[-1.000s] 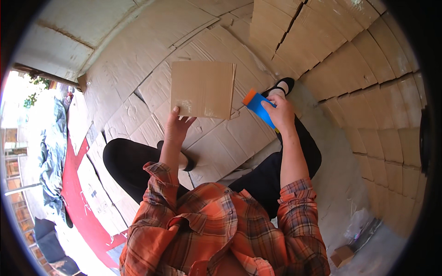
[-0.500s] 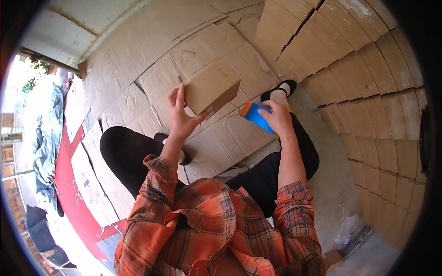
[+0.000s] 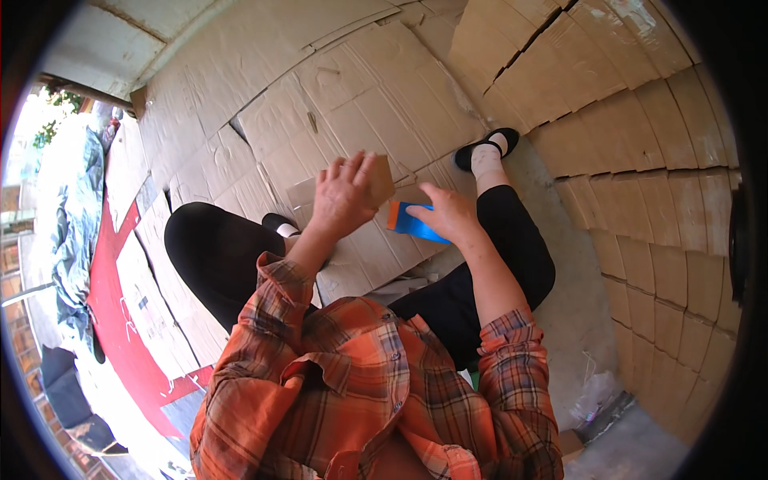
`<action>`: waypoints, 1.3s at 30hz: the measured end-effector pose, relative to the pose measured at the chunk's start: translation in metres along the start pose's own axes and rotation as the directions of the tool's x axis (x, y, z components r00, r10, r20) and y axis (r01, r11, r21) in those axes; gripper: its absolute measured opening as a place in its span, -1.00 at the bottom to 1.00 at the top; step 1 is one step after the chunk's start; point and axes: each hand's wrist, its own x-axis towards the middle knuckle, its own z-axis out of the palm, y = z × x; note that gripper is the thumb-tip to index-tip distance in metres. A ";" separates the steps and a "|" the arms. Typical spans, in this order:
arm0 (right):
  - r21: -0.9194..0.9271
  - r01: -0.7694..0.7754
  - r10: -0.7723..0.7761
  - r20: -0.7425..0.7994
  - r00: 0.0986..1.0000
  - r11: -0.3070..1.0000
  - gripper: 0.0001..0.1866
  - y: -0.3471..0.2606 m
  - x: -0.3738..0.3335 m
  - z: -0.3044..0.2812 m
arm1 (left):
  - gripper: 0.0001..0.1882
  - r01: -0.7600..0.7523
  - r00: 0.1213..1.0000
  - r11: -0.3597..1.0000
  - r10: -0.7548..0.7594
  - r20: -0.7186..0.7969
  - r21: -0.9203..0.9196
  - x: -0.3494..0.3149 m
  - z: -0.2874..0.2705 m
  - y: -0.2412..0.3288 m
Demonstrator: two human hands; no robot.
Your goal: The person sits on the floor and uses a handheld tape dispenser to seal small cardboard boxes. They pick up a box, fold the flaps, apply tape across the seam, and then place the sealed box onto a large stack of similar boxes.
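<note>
My left hand [image 3: 342, 198] is wrapped over a small brown cardboard box [image 3: 384, 179], its fingers across the side facing me. Most of the box is hidden behind that hand, so its far sides and flaps cannot be made out. Just to the right, my right hand [image 3: 450, 214] grips a blue tool with an orange end [image 3: 416, 223]. The thumb lies along it, and the orange end points left toward the box, apart from it. Its shape resembles a tape dispenser, but the fingers cover part of it.
Flattened cardboard sheets [image 3: 360, 88] cover the floor ahead. Tall stacks of brown cartons [image 3: 616, 128] line the right side. My bent legs frame the work on both sides. A red sheet [image 3: 120, 296] and a crumpled silvery tarp [image 3: 78, 240] lie at the left.
The box has turned and come nearer, showing much less of its sides. My left hand has swung over it from its left side. My right hand has moved left with the blue tool.
</note>
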 end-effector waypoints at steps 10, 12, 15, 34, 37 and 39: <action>-0.205 -0.046 0.105 0.284 0.953 0.978 -0.39 0.008 0.031 0.067 | 0.00 -0.210 0.965 0.958 0.236 0.117 -0.198 -0.040 0.106 -0.001; -0.208 -0.071 0.136 0.321 0.937 0.976 -0.38 0.010 0.036 0.073 | -0.01 -0.162 0.963 0.942 0.216 0.161 -0.294 -0.037 0.103 -0.007; -0.204 -0.105 0.177 0.374 0.910 0.973 -0.38 0.010 0.043 0.076 | -0.09 -0.052 0.987 0.945 0.097 0.125 -0.324 -0.036 0.090 -0.020; -0.219 -0.326 0.382 0.303 0.873 0.919 -0.02 0.052 0.024 0.069 | -0.19 0.572 0.814 0.674 -0.537 0.222 -0.467 -0.069 0.073 -0.015; -0.250 -0.314 0.386 0.330 0.862 0.916 -0.01 0.045 0.025 0.066 | -0.25 0.412 0.907 0.787 -0.404 0.121 -0.459 -0.069 0.074 -0.014; -0.292 -0.296 0.389 0.348 0.853 0.910 -0.03 0.041 0.026 0.064 | -0.27 0.406 0.908 0.776 -0.400 0.122 -0.483 -0.068 0.073 -0.015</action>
